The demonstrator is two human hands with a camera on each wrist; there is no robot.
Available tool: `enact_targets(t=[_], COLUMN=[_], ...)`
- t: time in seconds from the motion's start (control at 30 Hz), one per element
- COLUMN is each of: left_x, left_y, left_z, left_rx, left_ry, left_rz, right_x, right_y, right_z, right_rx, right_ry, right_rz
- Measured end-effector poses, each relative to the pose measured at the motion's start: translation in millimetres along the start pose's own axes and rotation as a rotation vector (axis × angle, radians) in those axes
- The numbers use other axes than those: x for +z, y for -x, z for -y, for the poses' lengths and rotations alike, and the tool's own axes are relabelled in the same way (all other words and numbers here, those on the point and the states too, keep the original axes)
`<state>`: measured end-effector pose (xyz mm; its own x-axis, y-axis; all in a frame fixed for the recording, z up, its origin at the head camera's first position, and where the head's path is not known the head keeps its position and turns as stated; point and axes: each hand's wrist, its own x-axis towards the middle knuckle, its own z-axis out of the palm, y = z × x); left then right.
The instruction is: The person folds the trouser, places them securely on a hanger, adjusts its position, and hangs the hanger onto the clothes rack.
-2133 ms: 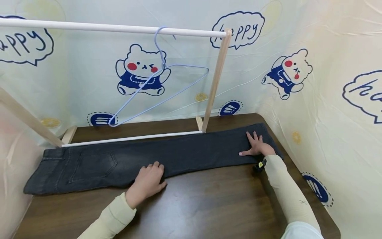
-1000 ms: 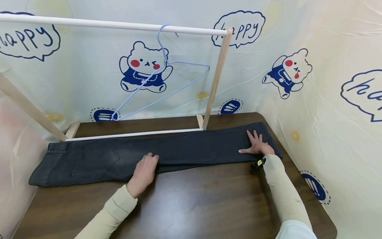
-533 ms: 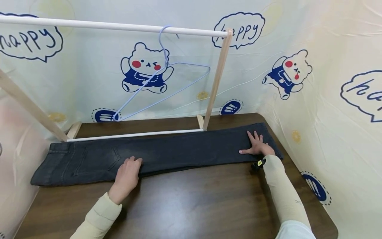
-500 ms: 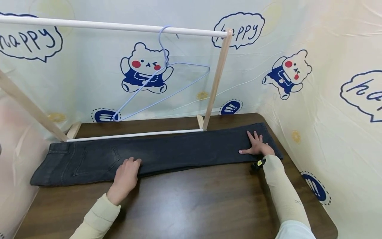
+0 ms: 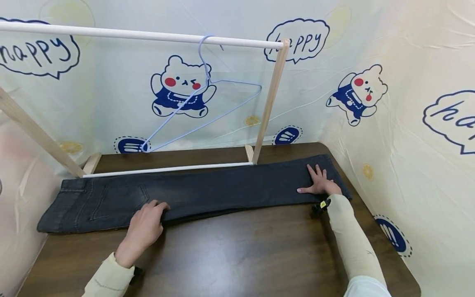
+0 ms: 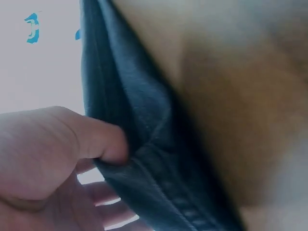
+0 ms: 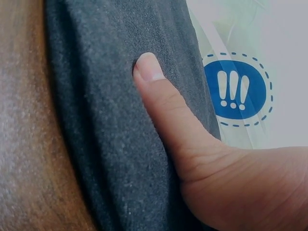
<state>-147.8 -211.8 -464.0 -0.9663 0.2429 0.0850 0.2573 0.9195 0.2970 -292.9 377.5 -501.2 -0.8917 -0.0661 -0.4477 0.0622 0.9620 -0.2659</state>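
Dark grey jeans (image 5: 222, 187), folded lengthwise, lie across the table with the waistband at the left and the leg ends at the right. My left hand (image 5: 144, 227) grips their near edge just below the back pocket. In the left wrist view, its thumb (image 6: 103, 139) tucks into the fold of the denim (image 6: 137, 86) while the other fingers lie on the opposite side. Over by the leg ends, my right hand (image 5: 319, 183) rests flat on the cloth with fingers spread. Its straight thumb (image 7: 168, 106) presses on the denim in the right wrist view.
Behind the jeans stands a rack with a white top rail (image 5: 111, 33), wooden posts (image 5: 271, 103) and a low white bar (image 5: 170, 169). A light blue hanger (image 5: 204, 123) hangs from the rail. Patterned sheeting (image 5: 408, 103) closes the back and sides of the brown table (image 5: 237, 255).
My left hand has slid left along the near edge of the jeans, from mid-leg to near the pocket. My right hand has stayed in place on the leg ends.
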Motion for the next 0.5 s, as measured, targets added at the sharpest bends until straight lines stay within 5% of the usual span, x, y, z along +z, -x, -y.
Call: enact_targets(t=[0.27,0.5], left_x=[10.1,-1.4], left_y=[-0.9,-0.5], left_z=[9.9,8.6], left_rx=[-0.103,-0.073], left_ry=[-0.045,0.033], left_rz=[-0.067,-0.074], right_x=[-2.3,-0.7], right_y=[1,-1], right_z=[0,-2], right_rx=[-0.005,-0.007], right_ry=[0.004,0.005], right_rz=[-0.003,-0.006])
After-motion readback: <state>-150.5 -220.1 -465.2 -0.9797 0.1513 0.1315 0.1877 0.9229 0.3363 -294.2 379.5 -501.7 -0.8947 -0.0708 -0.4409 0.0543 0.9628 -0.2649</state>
